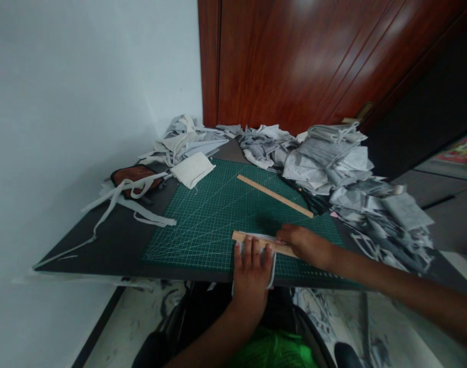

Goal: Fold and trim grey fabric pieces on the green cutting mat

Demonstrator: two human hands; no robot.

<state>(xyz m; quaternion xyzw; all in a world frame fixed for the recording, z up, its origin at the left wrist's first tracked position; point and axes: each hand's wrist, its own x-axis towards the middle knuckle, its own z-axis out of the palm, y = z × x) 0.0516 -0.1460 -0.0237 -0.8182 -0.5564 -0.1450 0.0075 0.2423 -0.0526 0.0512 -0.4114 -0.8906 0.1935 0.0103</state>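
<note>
My left hand (251,266) lies flat with fingers spread, pressing a wooden ruler (240,235) onto a piece of pale grey cloth (272,273). The cloth rests at the near edge of a green cutting mat (202,240) and hangs slightly past it. My right hand (303,244) is closed at the ruler's far edge, over its right part; whatever its fingers pinch is hidden. A second wooden ruler (275,196) lies slanted farther up the mat.
Grey cloth pieces (321,158) are heaped at the back right, with black-handled scissors (313,202) beside them. Cream and white cloth (193,168) lies at the back left, near a brown pouch (135,180) and loose strips (114,202). A wall and wooden door (279,61) border the table.
</note>
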